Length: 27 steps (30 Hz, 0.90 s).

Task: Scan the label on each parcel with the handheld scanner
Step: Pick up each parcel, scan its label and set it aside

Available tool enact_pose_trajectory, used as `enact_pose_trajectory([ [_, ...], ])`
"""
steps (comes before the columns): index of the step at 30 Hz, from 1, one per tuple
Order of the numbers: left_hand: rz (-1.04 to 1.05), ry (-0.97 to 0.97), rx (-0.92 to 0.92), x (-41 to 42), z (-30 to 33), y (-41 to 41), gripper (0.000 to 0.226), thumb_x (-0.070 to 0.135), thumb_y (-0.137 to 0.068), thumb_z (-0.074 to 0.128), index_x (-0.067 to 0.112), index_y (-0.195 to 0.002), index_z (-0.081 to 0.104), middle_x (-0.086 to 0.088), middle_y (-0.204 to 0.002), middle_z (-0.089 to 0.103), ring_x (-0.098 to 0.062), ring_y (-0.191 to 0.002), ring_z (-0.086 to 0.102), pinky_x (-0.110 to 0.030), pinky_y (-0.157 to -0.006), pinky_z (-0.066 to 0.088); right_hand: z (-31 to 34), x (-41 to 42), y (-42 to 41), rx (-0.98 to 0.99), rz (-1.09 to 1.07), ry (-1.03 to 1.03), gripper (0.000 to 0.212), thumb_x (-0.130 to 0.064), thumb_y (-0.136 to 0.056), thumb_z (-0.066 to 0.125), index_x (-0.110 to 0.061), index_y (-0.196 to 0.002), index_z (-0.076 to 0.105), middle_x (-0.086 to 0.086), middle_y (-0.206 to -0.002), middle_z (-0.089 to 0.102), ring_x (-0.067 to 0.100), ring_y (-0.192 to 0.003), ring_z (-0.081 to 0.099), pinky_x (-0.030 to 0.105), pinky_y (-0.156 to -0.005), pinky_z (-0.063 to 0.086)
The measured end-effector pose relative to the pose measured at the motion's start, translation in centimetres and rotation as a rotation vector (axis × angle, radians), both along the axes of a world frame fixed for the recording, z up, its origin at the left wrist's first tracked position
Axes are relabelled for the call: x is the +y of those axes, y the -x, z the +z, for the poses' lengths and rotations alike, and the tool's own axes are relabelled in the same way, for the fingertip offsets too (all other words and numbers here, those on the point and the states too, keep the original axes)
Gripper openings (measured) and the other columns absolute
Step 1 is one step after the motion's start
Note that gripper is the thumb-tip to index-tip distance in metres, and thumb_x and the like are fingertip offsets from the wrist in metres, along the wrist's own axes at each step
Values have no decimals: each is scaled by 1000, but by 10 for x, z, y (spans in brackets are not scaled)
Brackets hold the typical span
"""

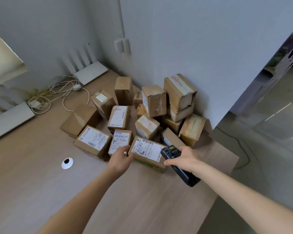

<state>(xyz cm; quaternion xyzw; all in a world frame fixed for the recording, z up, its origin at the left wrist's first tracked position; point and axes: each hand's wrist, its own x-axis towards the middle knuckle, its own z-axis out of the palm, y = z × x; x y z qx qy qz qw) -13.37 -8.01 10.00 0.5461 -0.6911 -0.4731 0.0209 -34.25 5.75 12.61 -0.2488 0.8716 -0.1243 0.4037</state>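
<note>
1. One handheld scanner (173, 155) sits in our right hand (184, 160), fingers curled round it, its head just right of the labelled parcel (147, 150).
2. Our left hand (120, 159) grips that parcel's left edge.
3. Beyond the fingertips we count roughly fifteen more parcels (154, 100) on the desk (41, 191); two routers (90, 72) lie far left.

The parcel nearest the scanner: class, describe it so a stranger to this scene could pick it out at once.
On the wooden desk, cardboard parcels are piled in the corner against the wall. In the front row of three lying label-up, it is the rightmost parcel, between the left hand and the scanner in the right hand. Only it shows green print on its near side.
</note>
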Motion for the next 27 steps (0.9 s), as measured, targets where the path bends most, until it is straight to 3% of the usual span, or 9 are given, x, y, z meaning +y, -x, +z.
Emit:
enact_pose_trajectory([
  [2, -3, -14, -11, -7, -17, 9, 47, 36, -96, 64, 16, -138, 56, 9, -121, 64, -10, -109, 62, -16, -76, 46, -23, -11, 5, -46, -28, 18, 69, -61, -57, 89, -29, -113, 66, -4, -106, 69, 17, -94, 65, 28, -72, 53],
  [5, 47, -65, -38, -14, -34, 21, 62, 39, -96, 64, 15, -149, 43, -2, -141, 55, -18, -125, 54, -32, -99, 47, -48, -23, 12, -102, -28, 32, 72, -56, -59, 92, -25, -119, 65, -5, -106, 69, 14, -93, 63, 23, -60, 45],
  [9, 76, -85, -84, -17, -48, 29, 64, 34, -97, 63, 13, -152, 39, -6, -145, 52, -23, -131, 50, -41, -108, 43, -61, -34, 15, -135, 1, 16, 72, -56, -58, 90, -27, -118, 63, -3, -112, 70, 20, -103, 66, 36, -88, 58],
  [11, 123, -122, -85, -19, -53, 32, 65, 29, -97, 63, 9, -153, 38, -8, -146, 52, -24, -132, 50, -40, -109, 43, -63, -35, 17, -138, -9, 29, 70, -55, -59, 90, -28, -117, 63, -3, -112, 71, 21, -105, 66, 39, -93, 58],
  [14, 168, -186, -59, -16, -53, 30, 59, 21, -98, 62, 8, -152, 41, -4, -135, 57, -15, -115, 52, -28, -93, 43, -63, -32, 20, -157, -40, 68, 61, -53, -60, 91, -28, -109, 65, -5, -104, 71, 18, -98, 67, 37, -87, 59],
  [17, 217, -192, 16, -9, -41, 24, 55, 21, -97, 63, 14, -149, 45, -4, -139, 54, -15, -119, 51, -28, -92, 42, -55, -28, 23, -186, -52, 102, 55, -52, -59, 91, -30, -102, 65, -7, -96, 72, 15, -89, 69, 33, -76, 57],
  [20, 252, -198, 136, -2, -18, 12, 50, 26, -96, 64, 23, -144, 50, -3, -126, 60, -12, -111, 57, -24, -84, 44, -37, -23, 20, -188, -43, 152, 52, -53, -57, 92, -31, -97, 67, -10, -91, 73, 12, -85, 69, 28, -67, 54],
  [24, 282, -201, 324, 13, 25, -8, 38, 33, -95, 66, 39, -130, 52, 1, -124, 60, -8, -107, 55, -32, -90, 37, 2, -13, 4, -158, -28, 234, 52, -55, -57, 93, -32, -96, 68, -14, -89, 73, 8, -83, 69, 26, -64, 52],
  [27, 268, -157, 428, 30, 61, -32, 38, 36, -94, 66, 40, -130, 52, 3, -127, 61, -14, -116, 55, -33, -93, 37, 42, 1, -17, -124, 15, 293, 56, -55, -61, 93, -33, -103, 64, -17, -93, 69, 5, -84, 65, 23, -60, 47],
])
